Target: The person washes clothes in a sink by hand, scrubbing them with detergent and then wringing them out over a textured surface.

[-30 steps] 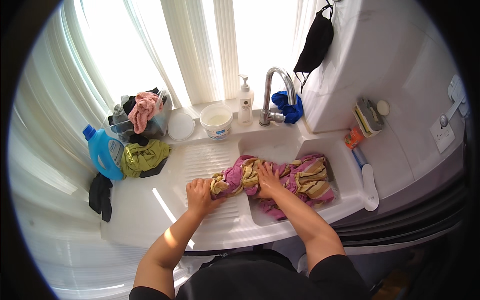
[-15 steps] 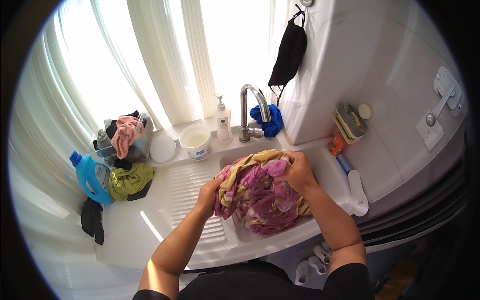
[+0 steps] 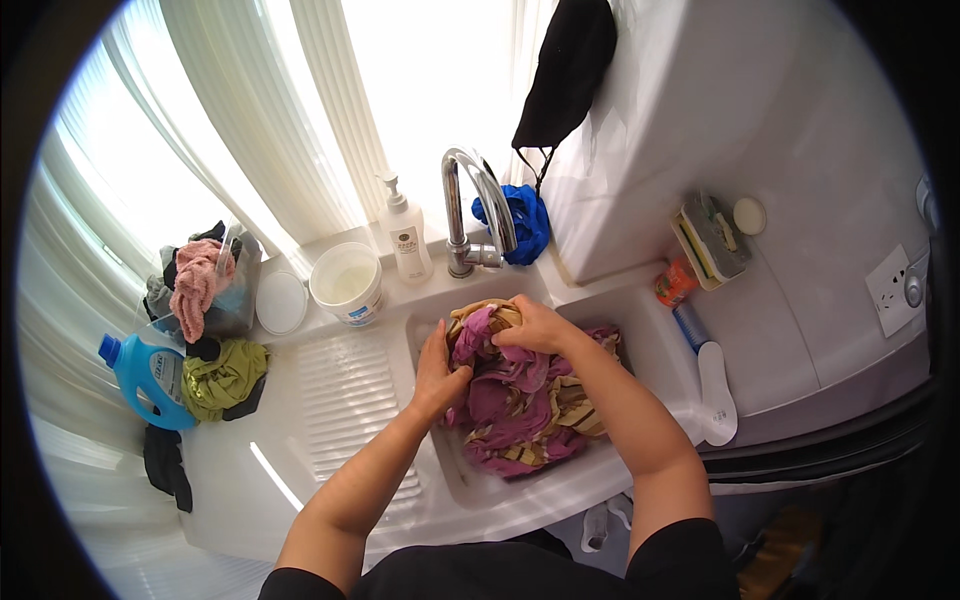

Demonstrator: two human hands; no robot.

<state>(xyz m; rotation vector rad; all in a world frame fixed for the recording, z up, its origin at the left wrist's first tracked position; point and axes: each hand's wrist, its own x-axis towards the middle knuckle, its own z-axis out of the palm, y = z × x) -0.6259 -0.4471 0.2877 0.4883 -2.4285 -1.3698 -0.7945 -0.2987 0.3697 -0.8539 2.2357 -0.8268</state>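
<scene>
A wet pink-and-yellow patterned cloth (image 3: 510, 400) lies bunched in the white sink (image 3: 453, 468). My left hand (image 3: 438, 375) presses against the left side of a gathered part of it, thumb over the fabric and fingers along its edge. From the right, my right hand (image 3: 533, 328) grips the upper part of the same bundle, its fingers curled into the folds. Both hands are in the sink's far half, below the chrome faucet (image 3: 470, 215). Cloth hides some of the fingertips. What kind of textile it is does not show.
Left of the sink is a ribbed washboard surface (image 3: 355, 410). A white tub (image 3: 345, 285), pump bottle (image 3: 405, 235), blue detergent jug (image 3: 150, 380), green cloth (image 3: 222, 378) and clear bin of clothes (image 3: 235, 290) stand around it. A white-handled brush (image 3: 714, 390) lies on the right rim.
Both hands have lowered the raised cloth into the sink and come closer together, bunching it. The view has shifted slightly, so the surroundings sit differently.
</scene>
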